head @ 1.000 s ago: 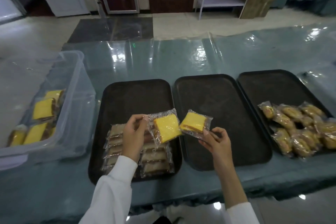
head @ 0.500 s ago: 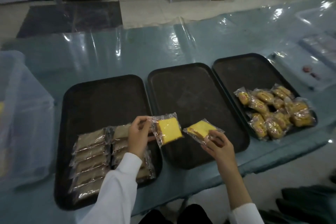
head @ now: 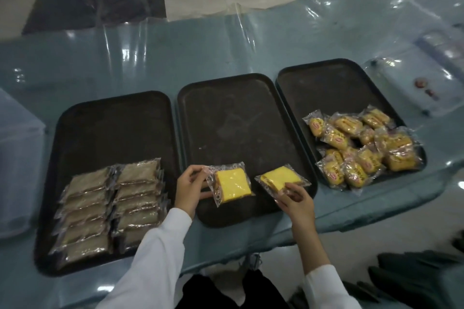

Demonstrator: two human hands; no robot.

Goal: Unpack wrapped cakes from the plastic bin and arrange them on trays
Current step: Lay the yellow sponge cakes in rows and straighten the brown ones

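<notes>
Cakes flat, corners toward trays

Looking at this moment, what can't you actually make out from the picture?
- Plastic bin: head view, cut off by the left edge; its contents do not show.
- Print on the wrapped buns on the right tray: too small and blurred to read.
- Whether the two yellow cakes, in the left hand and the right hand, touch the middle tray: one view cannot tell.
- Small reddish things far right: too blurred to name.
</notes>
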